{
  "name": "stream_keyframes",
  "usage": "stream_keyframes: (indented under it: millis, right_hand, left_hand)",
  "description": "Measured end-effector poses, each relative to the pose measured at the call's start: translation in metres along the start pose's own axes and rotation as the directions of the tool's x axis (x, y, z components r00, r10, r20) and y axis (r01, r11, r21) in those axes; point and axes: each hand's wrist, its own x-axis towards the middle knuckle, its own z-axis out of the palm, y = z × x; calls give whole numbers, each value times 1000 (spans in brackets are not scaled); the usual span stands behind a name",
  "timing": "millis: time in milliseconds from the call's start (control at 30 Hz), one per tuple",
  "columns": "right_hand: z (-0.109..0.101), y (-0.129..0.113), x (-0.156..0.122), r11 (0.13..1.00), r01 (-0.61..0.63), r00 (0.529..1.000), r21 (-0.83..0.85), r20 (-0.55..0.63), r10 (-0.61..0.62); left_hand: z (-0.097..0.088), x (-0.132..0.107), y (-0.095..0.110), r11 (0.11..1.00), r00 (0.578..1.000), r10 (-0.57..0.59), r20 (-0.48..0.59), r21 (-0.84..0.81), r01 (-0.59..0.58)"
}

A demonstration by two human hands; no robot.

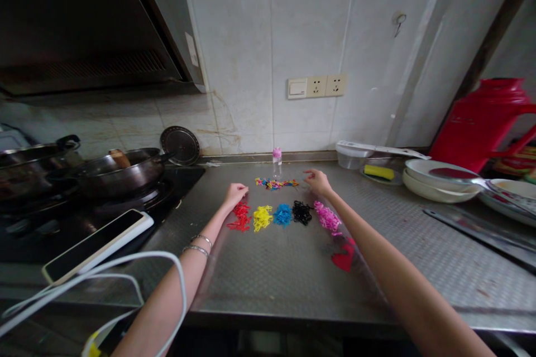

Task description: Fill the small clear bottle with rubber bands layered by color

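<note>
Small elastic bands lie on the metal counter in separate piles: red bands (240, 218), yellow bands (262, 217), blue bands (282, 214), black bands (301, 212) and pink bands (327, 217). Behind them stretches a row of mixed-colour bands (276, 183). My left hand (237, 194) is just above the red pile, its fingers pinched together; whatever they may hold is too small to make out. At the right end of the mixed row, my right hand (317, 182) has thumb and forefinger apart, with nothing visible between them. A small clear bottle with a pink cap (277, 163) stands behind the row.
A red heart shape (343, 256) lies near my right forearm. On the left are a stove with pans (121, 173), a phone-like device (96, 245) and a white cable (125, 256). Bowls (435, 187), a knife (481, 234) and a red thermos (481, 122) occupy the right.
</note>
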Motion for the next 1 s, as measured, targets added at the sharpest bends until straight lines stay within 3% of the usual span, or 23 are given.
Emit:
stream_keyframes:
  millis: [200,400,567,667,867,1000]
  right_hand:
    - [-1,-26,-20,978,161,967,136,176,-184]
    - [10,-51,-45,917,219,831,334,429,-355]
    - [13,-57,-56,903,299,767,308,486,-420]
    - [6,-59,-58,898,347,781,271,446,-436]
    - [-16,-66,-59,918,360,866,165,306,-394]
    - [-25,-66,-58,928,347,896,131,244,-370]
  left_hand:
    - [0,0,1,1000,1000,0,0,4,0]
    - [0,-1,3,1000,1000,-11,-1,4,11]
    - [1,0,-1,1000,1000,12,6,-2,-12]
    - [1,2,-3,1000,1000,14,10,15,-15]
    - [2,4,-5,1000,1000,7,26,11,-7]
    - [1,3,-3,1000,999,8,37,13,-9]
